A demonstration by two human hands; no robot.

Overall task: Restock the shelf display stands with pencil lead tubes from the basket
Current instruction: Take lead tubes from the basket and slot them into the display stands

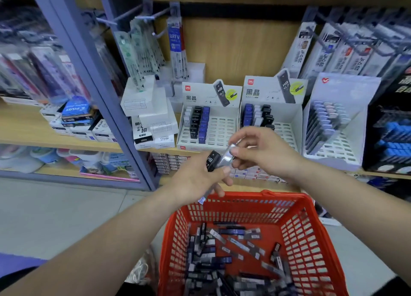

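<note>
Red basket [244,199] sits low, and loose lead tubes [233,251] are heaped inside it. Two white display stands [219,130] are on the shelf, many slots empty.

Step, as judged: take one tube at a time and seat it upright in the next free slot, label forward.

Left hand [198,178] grips a black HB tube [213,161]. Right hand [264,151] pinches a clear tube [227,155] beside it. Both are above the basket.

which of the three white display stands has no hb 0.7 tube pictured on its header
The rightmost stand: its header shows only a red logo; the left stand and middle stand both picture the tube.
</note>
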